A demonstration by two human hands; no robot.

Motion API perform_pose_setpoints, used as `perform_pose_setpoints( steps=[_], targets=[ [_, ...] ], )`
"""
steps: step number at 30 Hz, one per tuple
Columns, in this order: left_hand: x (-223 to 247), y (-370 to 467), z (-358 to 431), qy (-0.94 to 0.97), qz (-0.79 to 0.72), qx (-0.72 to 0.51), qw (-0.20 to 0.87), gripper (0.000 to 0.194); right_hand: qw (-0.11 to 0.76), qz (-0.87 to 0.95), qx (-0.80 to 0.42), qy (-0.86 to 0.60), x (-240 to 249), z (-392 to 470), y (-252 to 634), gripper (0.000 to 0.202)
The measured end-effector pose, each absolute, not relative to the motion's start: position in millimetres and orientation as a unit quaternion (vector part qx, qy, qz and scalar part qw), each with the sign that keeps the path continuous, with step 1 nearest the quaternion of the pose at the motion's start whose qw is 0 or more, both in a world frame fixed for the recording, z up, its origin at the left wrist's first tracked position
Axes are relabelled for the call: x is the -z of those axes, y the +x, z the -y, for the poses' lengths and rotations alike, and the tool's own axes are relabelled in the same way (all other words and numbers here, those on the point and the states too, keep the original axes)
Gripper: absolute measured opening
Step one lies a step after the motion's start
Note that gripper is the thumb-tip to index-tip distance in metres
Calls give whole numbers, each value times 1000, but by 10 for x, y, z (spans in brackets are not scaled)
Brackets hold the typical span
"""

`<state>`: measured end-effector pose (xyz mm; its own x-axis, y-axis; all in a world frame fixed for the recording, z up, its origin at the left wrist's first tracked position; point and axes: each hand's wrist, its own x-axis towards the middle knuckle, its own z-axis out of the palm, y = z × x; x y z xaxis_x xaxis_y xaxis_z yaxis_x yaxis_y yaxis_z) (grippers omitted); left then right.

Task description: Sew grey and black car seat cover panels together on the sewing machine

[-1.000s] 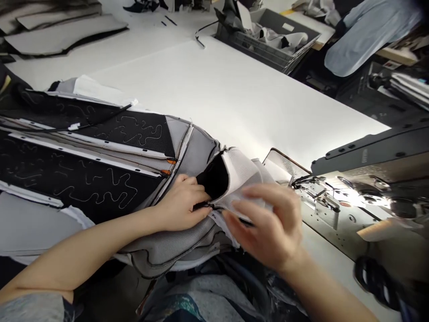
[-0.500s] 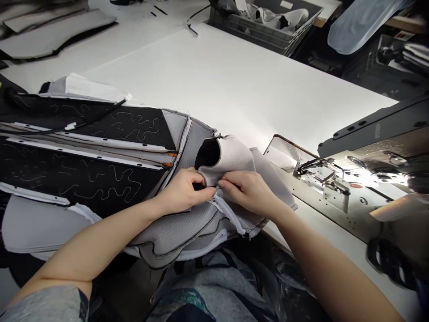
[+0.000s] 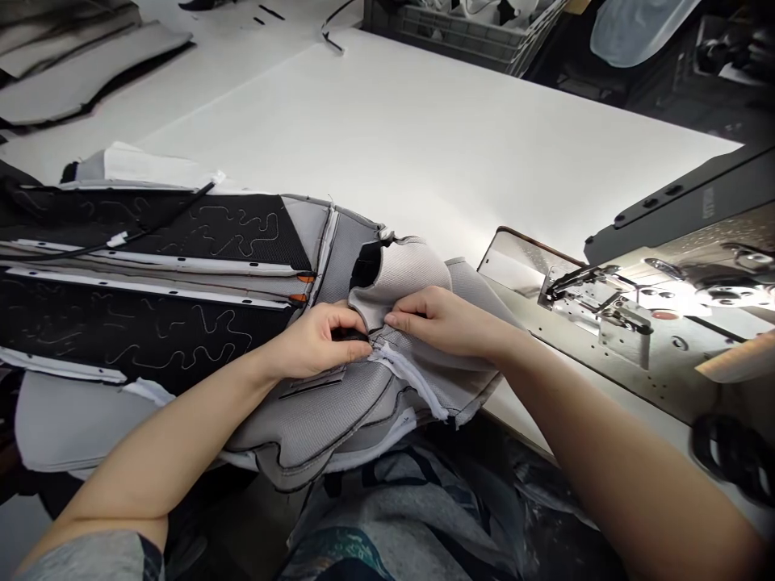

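Note:
A grey and black sewn cover [image 3: 327, 403] lies across the front of the table, its inner side up, with white strips, thin heating-like wire loops and a black cable [image 3: 163, 214] on it. My left hand [image 3: 320, 339] pinches the cover's edge at a seam, thumb and forefinger closed. Just to its right, my right hand [image 3: 436, 323] grips a folded light grey flap [image 3: 408, 266] of the same cover. The fingertips of both hands are a short gap apart. A white strip [image 3: 415, 379] runs along the seam below them.
To the right stands a sewing machine [image 3: 611, 315] with its lamp lit, beside the white table [image 3: 424, 137]. A grey crate [image 3: 466, 36] with fabric pieces is at the back. More cut panels [image 3: 85, 77] lie at the back left.
The view has tilted and shifted slightly. My right hand has moved a little up and away from the left thumb, and the flap has folded back a bit to the left.

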<state>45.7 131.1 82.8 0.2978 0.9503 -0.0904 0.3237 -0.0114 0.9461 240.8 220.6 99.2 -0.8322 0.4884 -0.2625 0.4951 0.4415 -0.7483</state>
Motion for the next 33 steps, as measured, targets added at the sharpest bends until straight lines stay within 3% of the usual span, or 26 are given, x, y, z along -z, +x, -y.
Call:
perform_pose_setpoints(
  steps=[22, 30, 33],
  targets=[
    [-857, 435, -1322, 629, -493, -288, 528, 16, -38, -866, 401, 296, -965, -2131, 2419, 38],
    [-793, 482, -1308, 684, -487, -300, 453, 38, -94, -903, 277, 315, -850, -2032, 2481, 30],
    [-775, 547, -1284, 682, -521, -307, 411, 32, -82, -919, 228, 310, -820, -2019, 2491, 31]
  ],
)
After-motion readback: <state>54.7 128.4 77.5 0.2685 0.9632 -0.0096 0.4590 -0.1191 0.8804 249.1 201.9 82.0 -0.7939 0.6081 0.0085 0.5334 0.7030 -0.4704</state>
